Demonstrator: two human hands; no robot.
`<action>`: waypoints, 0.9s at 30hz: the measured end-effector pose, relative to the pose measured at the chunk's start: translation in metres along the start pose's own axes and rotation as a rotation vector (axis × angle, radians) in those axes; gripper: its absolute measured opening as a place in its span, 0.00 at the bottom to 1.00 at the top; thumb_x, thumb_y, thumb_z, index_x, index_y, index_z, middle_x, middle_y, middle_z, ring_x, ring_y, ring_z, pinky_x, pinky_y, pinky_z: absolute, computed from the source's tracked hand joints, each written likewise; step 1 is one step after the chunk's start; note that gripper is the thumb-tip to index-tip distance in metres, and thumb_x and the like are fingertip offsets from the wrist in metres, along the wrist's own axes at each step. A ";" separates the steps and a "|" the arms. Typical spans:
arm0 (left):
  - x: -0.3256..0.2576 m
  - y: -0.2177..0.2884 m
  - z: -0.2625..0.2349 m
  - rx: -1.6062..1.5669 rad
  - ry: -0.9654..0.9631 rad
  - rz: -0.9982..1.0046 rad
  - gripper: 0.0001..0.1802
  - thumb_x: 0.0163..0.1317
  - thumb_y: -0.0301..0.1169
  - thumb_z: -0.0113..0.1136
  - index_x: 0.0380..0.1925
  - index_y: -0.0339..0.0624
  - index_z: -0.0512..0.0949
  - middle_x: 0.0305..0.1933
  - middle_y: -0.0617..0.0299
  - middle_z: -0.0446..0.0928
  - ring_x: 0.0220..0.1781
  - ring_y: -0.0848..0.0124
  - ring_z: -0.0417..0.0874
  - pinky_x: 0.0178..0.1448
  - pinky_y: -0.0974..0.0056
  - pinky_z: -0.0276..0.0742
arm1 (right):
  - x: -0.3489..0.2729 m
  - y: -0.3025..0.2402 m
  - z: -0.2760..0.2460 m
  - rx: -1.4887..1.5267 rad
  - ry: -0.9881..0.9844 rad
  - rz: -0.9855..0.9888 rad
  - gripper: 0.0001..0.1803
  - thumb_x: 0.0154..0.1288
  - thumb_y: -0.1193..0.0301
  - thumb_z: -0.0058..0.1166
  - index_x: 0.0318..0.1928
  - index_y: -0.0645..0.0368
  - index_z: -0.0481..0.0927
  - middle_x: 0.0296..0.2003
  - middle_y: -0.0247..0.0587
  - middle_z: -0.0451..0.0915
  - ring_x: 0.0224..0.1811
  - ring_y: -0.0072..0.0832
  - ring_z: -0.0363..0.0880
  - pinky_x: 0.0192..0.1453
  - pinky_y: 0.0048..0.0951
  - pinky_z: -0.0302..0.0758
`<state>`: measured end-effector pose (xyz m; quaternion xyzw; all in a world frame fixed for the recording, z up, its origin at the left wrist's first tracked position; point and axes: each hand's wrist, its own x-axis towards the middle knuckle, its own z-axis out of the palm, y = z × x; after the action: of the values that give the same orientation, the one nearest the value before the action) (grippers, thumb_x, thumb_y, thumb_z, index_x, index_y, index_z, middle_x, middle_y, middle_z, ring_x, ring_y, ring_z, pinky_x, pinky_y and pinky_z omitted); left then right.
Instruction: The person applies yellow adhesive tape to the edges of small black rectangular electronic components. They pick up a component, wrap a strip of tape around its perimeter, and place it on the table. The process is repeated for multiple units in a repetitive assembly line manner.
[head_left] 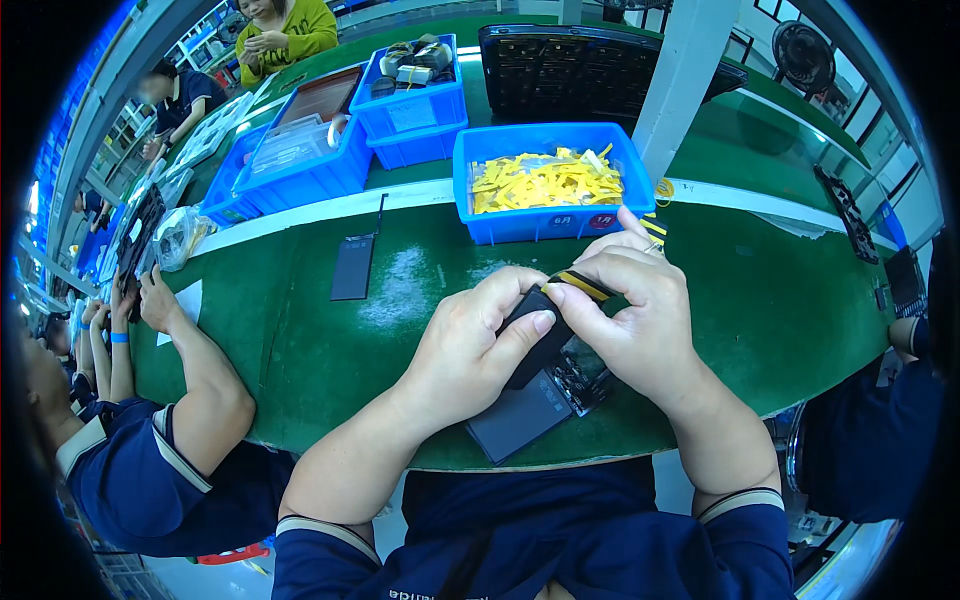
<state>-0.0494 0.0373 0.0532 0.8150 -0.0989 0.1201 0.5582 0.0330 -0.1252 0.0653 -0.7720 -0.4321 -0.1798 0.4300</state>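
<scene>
My left hand [465, 345] is closed around a flat black battery pack [537, 350], its thumb lying across the face. At the pack's upper end, my right hand [645, 320] pinches a strip of black-and-yellow striped tape [586, 284], which meets the pack's edge. More striped tape [654, 232] shows beyond the right fingers. Below my hands, another dark flat battery [518, 418] lies near the table's front edge, with a shiny black piece [585, 375] beside it. Farther off to the left rests a separate battery [352, 266] with a thin lead at its top.
A blue bin [550, 226] of yellow strips stands just beyond my hands, near a white post [690, 85]. More blue bins [310, 180] sit at the far left. Co-workers flank me; one person's arm [205, 365] rests on the green table [760, 320] at left.
</scene>
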 end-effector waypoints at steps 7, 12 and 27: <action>0.002 0.000 0.000 -0.347 0.078 -0.105 0.11 0.66 0.25 0.53 0.47 0.32 0.71 0.39 0.63 0.79 0.39 0.81 0.76 0.44 0.73 0.73 | 0.005 -0.003 -0.009 -0.177 0.010 -0.203 0.07 0.45 0.78 0.62 0.29 0.58 0.82 0.28 0.37 0.78 0.38 0.34 0.78 0.66 0.56 0.62; 0.003 -0.008 0.000 -0.463 0.101 -0.163 0.11 0.66 0.24 0.54 0.46 0.32 0.72 0.39 0.63 0.79 0.39 0.82 0.76 0.44 0.74 0.73 | 0.004 -0.009 -0.010 -0.331 0.122 -0.364 0.09 0.43 0.77 0.64 0.29 0.56 0.81 0.28 0.34 0.74 0.39 0.33 0.77 0.65 0.55 0.62; 0.000 -0.012 -0.001 -0.288 0.161 -0.020 0.15 0.63 0.23 0.57 0.49 0.36 0.70 0.40 0.60 0.81 0.37 0.77 0.80 0.41 0.70 0.75 | -0.001 -0.013 -0.005 -0.141 0.109 -0.295 0.10 0.43 0.80 0.63 0.28 0.57 0.77 0.39 0.38 0.81 0.50 0.38 0.78 0.66 0.57 0.60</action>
<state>-0.0457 0.0428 0.0426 0.7152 -0.0620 0.1642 0.6766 0.0222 -0.1266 0.0737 -0.7176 -0.5032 -0.3124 0.3663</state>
